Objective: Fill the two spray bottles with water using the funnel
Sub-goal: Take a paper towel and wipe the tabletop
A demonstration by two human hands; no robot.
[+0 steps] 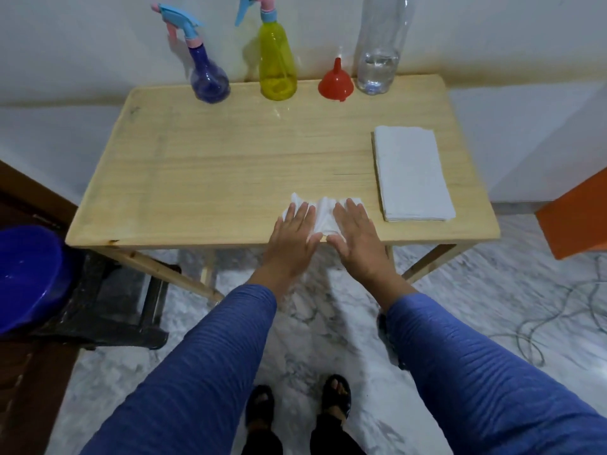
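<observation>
**Flat hands pressing a tissue at the table's near edge**

Both hands, left hand (pixel 293 230) and right hand (pixel 355 227), are lying fingers-straight on a crumpled tissue (pixel 323 215), gripping nothing. Bare table (pixel 210 178) is stretching ahead. Along the far edge are standing, upright, the blue spray bottle (pixel 207 73), yellow spray bottle (pixel 277 65), water bottle (pixel 379 57), and the funnel (pixel 336 84), spout pointing up.

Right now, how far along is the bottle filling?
Looks done or nearly: both spray bottles, blue and yellow, stand capped at the back; fill levels unclear. The funnel sits upside down beside the water bottle, which is low.
In hand: left hand and right hand press flat on a tissue at the table's front edge, apparently wiping.
Left: finish wiping.
</observation>
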